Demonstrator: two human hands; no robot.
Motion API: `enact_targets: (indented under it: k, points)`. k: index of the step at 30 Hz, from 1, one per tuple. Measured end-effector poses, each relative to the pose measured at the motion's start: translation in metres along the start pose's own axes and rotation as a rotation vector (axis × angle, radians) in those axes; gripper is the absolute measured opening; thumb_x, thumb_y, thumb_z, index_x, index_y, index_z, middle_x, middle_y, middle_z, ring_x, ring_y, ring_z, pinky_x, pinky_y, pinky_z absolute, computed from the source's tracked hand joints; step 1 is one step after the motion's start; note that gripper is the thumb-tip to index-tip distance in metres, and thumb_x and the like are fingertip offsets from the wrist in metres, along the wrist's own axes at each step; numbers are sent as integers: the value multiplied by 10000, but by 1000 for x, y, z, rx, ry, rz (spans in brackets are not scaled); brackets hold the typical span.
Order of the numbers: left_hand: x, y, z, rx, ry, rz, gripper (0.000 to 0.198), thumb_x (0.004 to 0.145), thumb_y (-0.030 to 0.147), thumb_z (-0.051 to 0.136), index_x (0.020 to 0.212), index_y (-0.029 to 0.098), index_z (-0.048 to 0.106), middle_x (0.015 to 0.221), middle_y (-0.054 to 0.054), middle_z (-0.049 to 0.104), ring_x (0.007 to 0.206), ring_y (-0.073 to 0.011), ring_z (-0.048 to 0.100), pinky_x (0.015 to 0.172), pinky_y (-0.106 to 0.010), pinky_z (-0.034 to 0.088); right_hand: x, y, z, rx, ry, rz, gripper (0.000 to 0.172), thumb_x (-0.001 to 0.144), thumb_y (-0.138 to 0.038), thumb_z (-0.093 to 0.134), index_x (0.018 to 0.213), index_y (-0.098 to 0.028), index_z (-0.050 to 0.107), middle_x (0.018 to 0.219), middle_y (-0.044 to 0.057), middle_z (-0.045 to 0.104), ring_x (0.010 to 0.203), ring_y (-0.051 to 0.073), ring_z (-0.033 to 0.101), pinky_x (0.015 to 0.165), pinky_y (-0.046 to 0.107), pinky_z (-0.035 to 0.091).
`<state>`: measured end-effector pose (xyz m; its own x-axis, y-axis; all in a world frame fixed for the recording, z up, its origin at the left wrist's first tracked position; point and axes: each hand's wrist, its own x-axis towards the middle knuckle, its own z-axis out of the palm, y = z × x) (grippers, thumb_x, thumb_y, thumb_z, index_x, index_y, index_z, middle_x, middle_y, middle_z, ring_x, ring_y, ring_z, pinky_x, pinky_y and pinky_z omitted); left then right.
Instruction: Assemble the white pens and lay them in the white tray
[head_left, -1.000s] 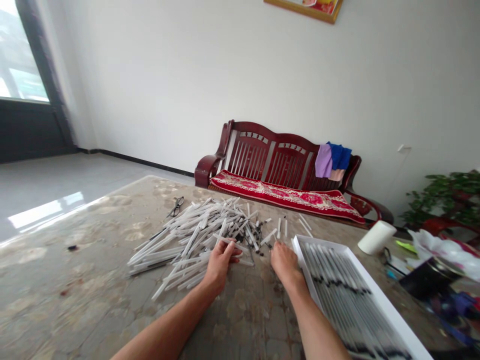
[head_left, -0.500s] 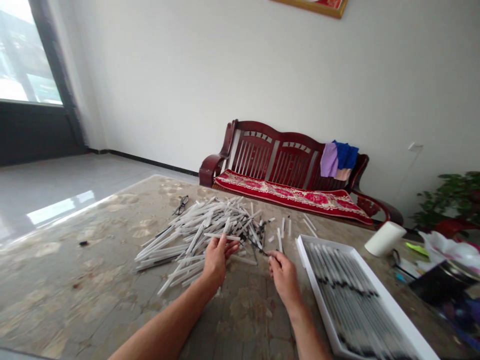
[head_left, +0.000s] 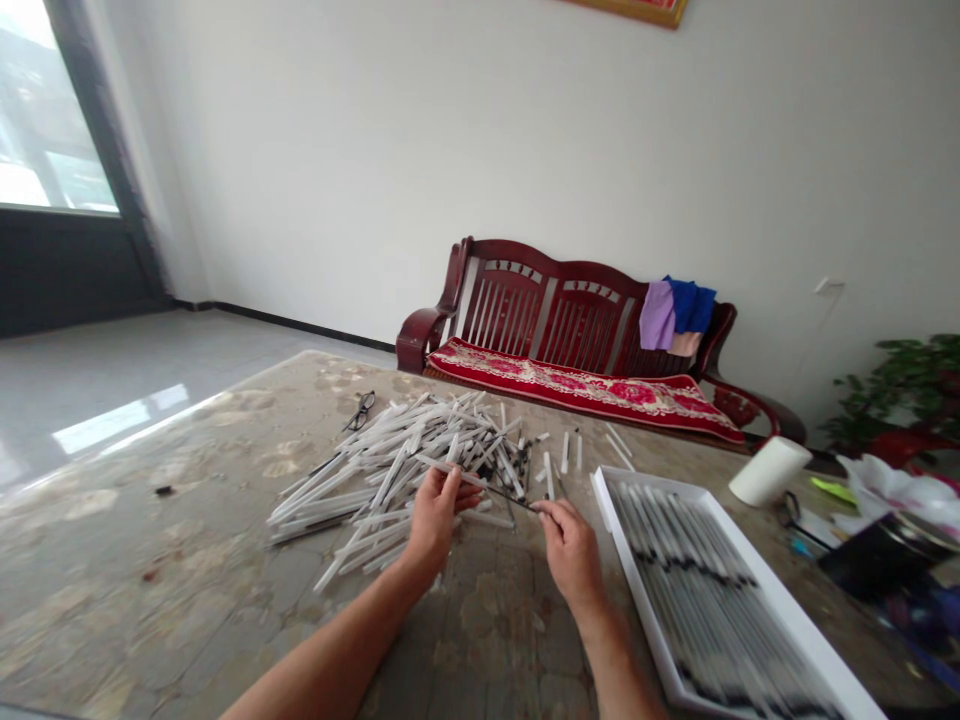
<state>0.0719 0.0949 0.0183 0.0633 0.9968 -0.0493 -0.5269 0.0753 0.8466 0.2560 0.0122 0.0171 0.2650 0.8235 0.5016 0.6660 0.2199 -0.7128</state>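
Observation:
My left hand (head_left: 435, 512) is closed on a thin white tube (head_left: 433, 463) at the near edge of a loose pile of white tubes (head_left: 390, 440). To its right, my right hand (head_left: 568, 545) pinches the end of a thin dark stick (head_left: 512, 497). The stick's other end meets the right end of the white tube at my left fingers; how far it sits inside is too small to tell. Right of my right hand, a white box (head_left: 780, 590) holds rows of clear tubes with black ends.
Black glasses (head_left: 363, 410) lie behind the pile. A white roll (head_left: 769, 472), a dark cup (head_left: 885, 555) and crumpled plastic (head_left: 896, 490) sit on the table (head_left: 97, 560) at right. Beyond the table is a wooden bench (head_left: 559, 310). A small dark piece (head_left: 163, 491) lies at left.
The dark stick in my right hand now lines up with the white tube and meets its right end. The white tube has tilted, its right end lower. Both hands have hardly moved.

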Motion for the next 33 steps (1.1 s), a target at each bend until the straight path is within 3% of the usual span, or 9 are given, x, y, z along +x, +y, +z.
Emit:
enact_targets:
  k: [3,6,12,15,18,22,25,28,33]
  points:
    - [-3,1,2,62,-72,4,405,642,503,796,791,186,593,651,10,690,610,-177,706,543,-243,550,0,-5,-2,93,-3,-3,214,851,-278,533,870,-218,738,843,68,701,791,197,653,731,291,519]
    - [-11,0,6,47,-181,-116,415,586,464,850,774,168,628,639,-1,693,606,-175,703,518,-225,531,-1,-9,5,342,-36,168,200,786,-377,654,879,-208,705,699,9,656,568,153,593,533,256,495]
    - [-28,0,10,-57,-396,-358,335,653,385,862,739,119,678,615,-45,713,510,-100,646,509,-164,511,-4,-19,20,771,-188,388,563,520,-634,829,808,-199,617,548,-67,530,422,82,431,394,191,342]
    - [-30,0,11,-134,-372,-419,251,693,292,853,748,117,682,616,-36,711,522,-94,657,520,-146,534,-3,-18,20,813,-228,411,619,553,-731,755,845,-202,621,576,-54,544,427,81,414,397,192,327]
    - [-25,0,13,-219,-223,-421,143,754,181,804,760,123,673,644,-27,713,580,-101,692,555,-146,566,4,-5,18,655,-101,382,573,749,-734,571,930,-198,659,674,0,618,525,135,530,465,229,414]
    - [-15,0,11,-228,-87,-354,132,774,138,779,739,122,653,645,-23,702,602,-104,704,562,-139,574,17,19,21,83,78,249,326,832,-470,569,861,-184,724,823,79,702,769,226,650,689,315,515]
    - [-11,-3,10,-200,-76,-313,182,717,168,830,737,122,655,647,-19,701,602,-112,704,567,-149,576,20,26,27,-220,-2,123,235,852,-239,520,907,-198,744,933,92,700,890,222,657,833,319,492]
    - [-10,-6,9,-189,-77,-293,217,673,193,861,741,128,666,650,-12,704,607,-116,703,570,-158,575,19,24,30,-414,-109,88,243,850,-150,512,918,-208,738,947,85,680,900,208,652,832,292,475]
    - [-10,-7,8,-180,-85,-284,220,663,174,864,754,127,669,669,-16,709,613,-116,703,578,-163,571,17,20,29,-417,-78,125,185,842,-165,527,838,-217,705,931,84,689,879,219,650,780,301,469]
